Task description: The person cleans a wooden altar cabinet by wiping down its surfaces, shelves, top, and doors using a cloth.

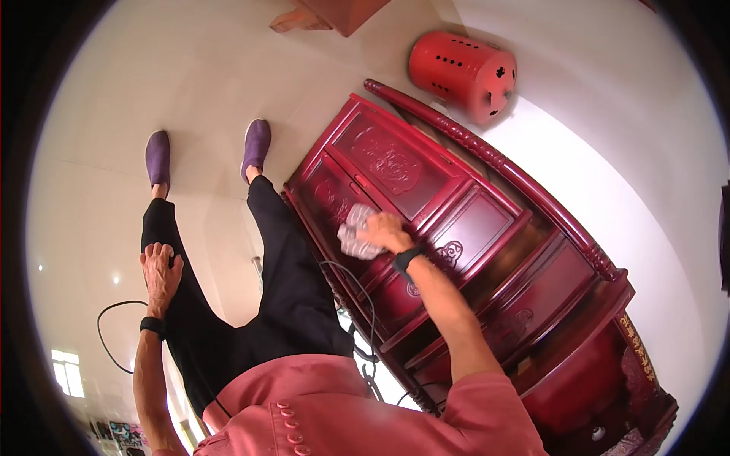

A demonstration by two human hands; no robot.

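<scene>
My right hand [385,231] grips a pale, crumpled cloth [357,232] and presses it against the dark red carved wooden cabinet [464,220]. The cloth lies over a lower door panel [328,196], beside a raised carved panel [386,156]. Slight blur softens the cloth and that hand. On my black-trousered leg [204,304], near the knee, rests my left hand [160,275]; its fingers lie bent over the trouser fabric and hold no object that I can see.
A red drum-shaped container [462,72] with cut-out holes lies beyond the cabinet's top rail [494,159]. Black cables [114,305] loop near my legs. At the top is the corner of a wooden piece of furniture [342,11]. Pale glossy floor [91,205] surrounds my purple shoes [257,144].
</scene>
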